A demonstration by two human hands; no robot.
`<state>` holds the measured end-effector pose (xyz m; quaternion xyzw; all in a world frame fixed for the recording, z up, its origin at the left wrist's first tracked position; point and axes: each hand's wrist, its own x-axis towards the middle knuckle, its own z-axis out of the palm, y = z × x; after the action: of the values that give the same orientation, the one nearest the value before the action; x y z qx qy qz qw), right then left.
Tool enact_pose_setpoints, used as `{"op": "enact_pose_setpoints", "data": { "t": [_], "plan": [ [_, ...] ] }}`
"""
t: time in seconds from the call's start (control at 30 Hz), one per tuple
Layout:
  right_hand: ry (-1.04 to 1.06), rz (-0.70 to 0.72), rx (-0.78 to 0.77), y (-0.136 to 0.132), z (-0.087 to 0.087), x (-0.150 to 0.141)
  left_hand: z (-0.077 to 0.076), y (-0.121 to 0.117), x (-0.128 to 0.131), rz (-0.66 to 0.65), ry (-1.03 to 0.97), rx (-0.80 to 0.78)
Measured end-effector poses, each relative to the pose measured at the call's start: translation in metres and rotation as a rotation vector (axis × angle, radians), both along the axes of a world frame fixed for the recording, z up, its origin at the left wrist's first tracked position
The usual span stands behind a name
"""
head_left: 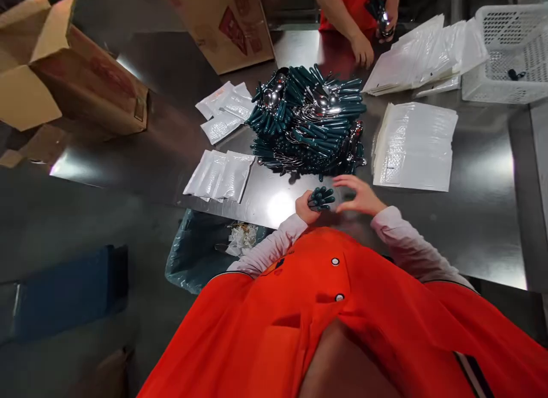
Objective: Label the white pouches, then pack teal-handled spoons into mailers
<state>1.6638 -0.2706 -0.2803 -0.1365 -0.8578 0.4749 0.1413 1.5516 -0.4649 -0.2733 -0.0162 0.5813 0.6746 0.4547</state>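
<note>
My left hand (304,208) is wrapped round a bundle of cutlery (322,199), close to my body at the table's front edge. Dark green handle ends point up out of the fist; the other ends are hidden. Just right of the bundle, my right hand (358,196) is held with its fingers apart and nothing in it. Beyond both hands lies a big heap of cutlery (312,121) with dark green handles and shiny metal heads, spoons among them. A stack of white padded envelopes (415,147) lies to the right of my right hand.
Filled-looking white envelopes (220,175) lie at left. Across the metal table (479,215), a co-worker's hand (362,48) rests near more envelopes (422,55); their other hand holds cutlery. A white basket (505,81), cardboard boxes (226,21) and a lined bin (192,249) stand around.
</note>
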Motion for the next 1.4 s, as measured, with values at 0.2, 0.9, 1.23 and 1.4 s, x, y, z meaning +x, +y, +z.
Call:
{"op": "enact_pose_setpoints", "data": {
  "t": [0.2, 0.9, 1.23, 1.4],
  "plan": [
    [-0.375, -0.785, 0.164, 0.113, -0.068, 0.019, 0.005, -0.005, -0.017, 0.185, 0.063, -0.021],
    [-0.888, -0.57, 0.272, 0.031, -0.1, 0.062, 0.007, -0.031, -0.01, 0.1, 0.169, -0.179],
    [-0.774, -0.174, 0.163, -0.068, -0.109, 0.011, -0.004, -0.052, -0.007, 0.053, 0.358, -0.296],
    [-0.801, -0.179, 0.15, -0.054, -0.106, 0.008, -0.01, -0.06, -0.008, 0.063, 0.402, -0.284]
  ]
}}
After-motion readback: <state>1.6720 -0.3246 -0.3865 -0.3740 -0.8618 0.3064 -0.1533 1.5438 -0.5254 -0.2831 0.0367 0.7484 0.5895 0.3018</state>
